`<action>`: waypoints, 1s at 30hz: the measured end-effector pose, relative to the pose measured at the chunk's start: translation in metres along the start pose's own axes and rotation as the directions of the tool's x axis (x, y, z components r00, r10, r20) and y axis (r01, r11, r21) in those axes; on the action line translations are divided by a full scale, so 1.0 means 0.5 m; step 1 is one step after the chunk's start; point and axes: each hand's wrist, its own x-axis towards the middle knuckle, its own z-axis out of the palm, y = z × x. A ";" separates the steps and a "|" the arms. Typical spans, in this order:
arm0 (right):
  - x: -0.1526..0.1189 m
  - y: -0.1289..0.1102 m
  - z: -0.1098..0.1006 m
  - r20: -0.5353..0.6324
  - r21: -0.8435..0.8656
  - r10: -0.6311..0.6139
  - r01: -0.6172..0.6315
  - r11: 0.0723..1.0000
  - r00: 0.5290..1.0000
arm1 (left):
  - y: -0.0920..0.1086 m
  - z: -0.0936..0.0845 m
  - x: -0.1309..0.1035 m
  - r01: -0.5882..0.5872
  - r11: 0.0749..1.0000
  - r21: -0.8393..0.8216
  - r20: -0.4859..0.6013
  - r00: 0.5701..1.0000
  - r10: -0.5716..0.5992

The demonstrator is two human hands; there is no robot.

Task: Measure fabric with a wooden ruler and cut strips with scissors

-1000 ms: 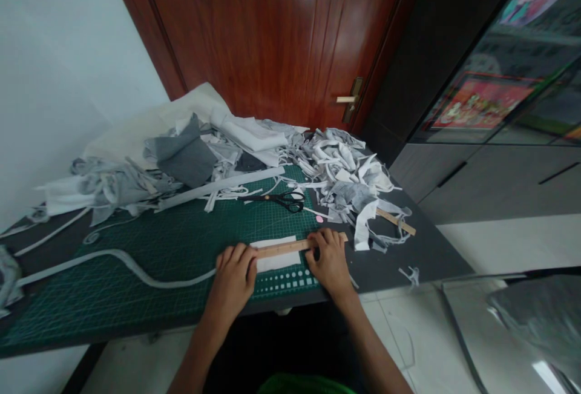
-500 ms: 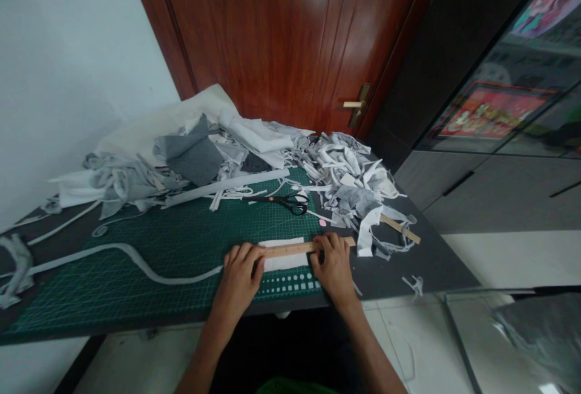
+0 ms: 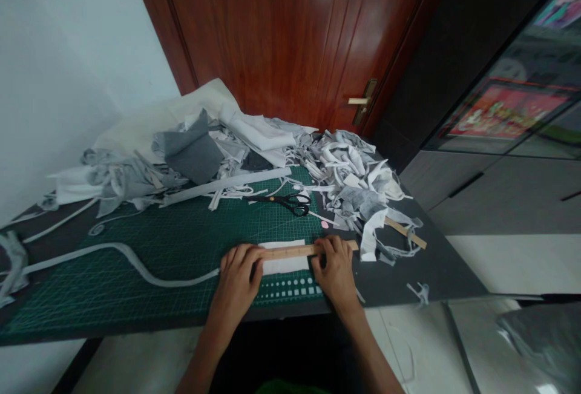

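A wooden ruler [image 3: 287, 252] lies across a small white fabric piece [image 3: 285, 267] on the green cutting mat [image 3: 181, 230]. My left hand [image 3: 238, 274] is closed on the ruler's left end, fingers on top and thumb at its near side. Toward the other end, my right hand [image 3: 334, 265] grips the ruler, whose tip sticks out past my fingers. From beside my left hand a long narrow grey fabric strip [image 3: 170, 283] curves away over the mat; its near end is hidden. Black-handled scissors [image 3: 290, 202] rest beyond the ruler.
Heaped white and grey fabric scraps [image 3: 349, 164] cover the table's back right, with a second wooden strip [image 3: 406, 233] among them. Folded cloth [image 3: 193, 149] piles up at the back left. A small pink piece [image 3: 324, 224] lies near the scissors. Behind stands a wooden door [image 3: 272, 37].
The camera view has shifted slightly. Both hands keep their hold on the ruler, and the ruler and white fabric show no clear movement on the mat.
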 end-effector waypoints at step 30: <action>0.002 -0.003 -0.006 0.051 0.022 -0.074 0.073 0.997 0.996 | 0.000 0.006 0.003 -0.009 1.000 0.019 -0.087 0.996 0.011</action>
